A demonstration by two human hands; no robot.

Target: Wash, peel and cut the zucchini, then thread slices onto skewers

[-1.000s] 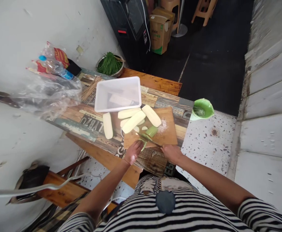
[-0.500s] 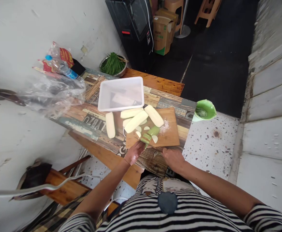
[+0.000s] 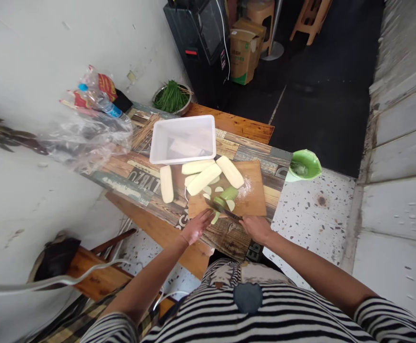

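Note:
In the head view my right hand (image 3: 256,228) is wrapped round the handle of a knife (image 3: 229,213). Its dark blade points left and lies across a green vegetable piece (image 3: 229,193) at the near edge of the wooden cutting board (image 3: 252,195). My left hand (image 3: 198,226) is at the board's near left corner, fingers closed together against the green vegetable's near end; the fingertips are partly hidden. Pale half-round slices (image 3: 230,205) lie round the blade. Long peeled pale vegetables (image 3: 203,179) are piled on the board's far left, and another pale vegetable (image 3: 166,184) lies left of it.
Behind the board stands a white plastic tub (image 3: 183,139). A metal bowl of green stalks (image 3: 173,97) sits at the table's far end. Plastic bags (image 3: 90,136) and a bottle (image 3: 103,102) lie by the wall. To the right is a green container (image 3: 306,165).
The knife blade shows more clearly now, lying across the green vegetable. My left hand has shifted slightly down and left at the vegetable's end. The whole view has moved a little.

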